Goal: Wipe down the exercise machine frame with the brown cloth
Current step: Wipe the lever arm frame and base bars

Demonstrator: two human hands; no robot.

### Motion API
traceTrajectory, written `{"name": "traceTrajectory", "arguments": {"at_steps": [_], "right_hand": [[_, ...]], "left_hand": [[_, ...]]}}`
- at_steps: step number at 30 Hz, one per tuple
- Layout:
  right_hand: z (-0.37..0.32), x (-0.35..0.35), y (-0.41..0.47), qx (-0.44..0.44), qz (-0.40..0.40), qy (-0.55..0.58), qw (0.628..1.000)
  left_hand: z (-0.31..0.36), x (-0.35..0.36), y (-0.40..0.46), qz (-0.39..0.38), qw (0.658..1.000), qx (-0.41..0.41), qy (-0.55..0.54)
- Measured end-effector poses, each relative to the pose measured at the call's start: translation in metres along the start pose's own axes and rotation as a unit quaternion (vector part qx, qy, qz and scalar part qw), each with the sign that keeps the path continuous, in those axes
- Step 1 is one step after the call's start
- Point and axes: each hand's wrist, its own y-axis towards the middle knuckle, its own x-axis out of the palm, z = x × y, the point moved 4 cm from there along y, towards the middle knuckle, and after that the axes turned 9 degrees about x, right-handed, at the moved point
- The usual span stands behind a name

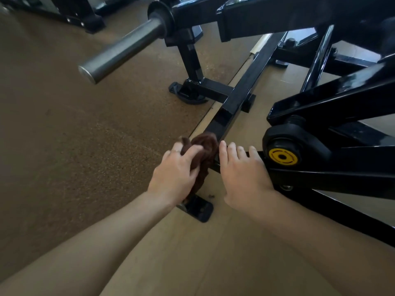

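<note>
A black steel exercise machine frame [241, 92] runs low over the floor, with a long square bar coming toward me. A bunched brown cloth [205, 146] sits against the near end of that bar. My left hand [175, 171] grips the cloth and holds it against the bar. My right hand [243, 171] rests on the frame just right of the cloth, fingers curled over a crossbar. Part of the cloth hangs down behind my left hand.
A silver weight peg [119, 52] sticks out at the upper left. A black pivot hub with a yellow cap [282, 157] sits right of my right hand. A black foot plate [198, 208] lies below my hands. Brown speckled flooring [74, 135] spreads to the left.
</note>
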Motion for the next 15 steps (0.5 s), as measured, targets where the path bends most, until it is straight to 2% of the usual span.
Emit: {"name": "traceTrajectory", "arguments": {"at_steps": [3,6,15], "right_hand": [[-0.002,-0.001,0.001,0.009,-0.006,0.000,1.000],[-0.003,0.001,0.002,0.017,-0.001,0.007,1.000],[0.000,0.011,0.006,0.008,0.016,0.034,0.999]], "left_hand": [[-0.008,-0.008,-0.048,-0.009,1.000,-0.004,-0.016],[-0.011,-0.009,-0.051,-0.012,1.000,-0.007,-0.025],[0.008,0.013,0.084,-0.016,1.000,-0.016,0.020]]}}
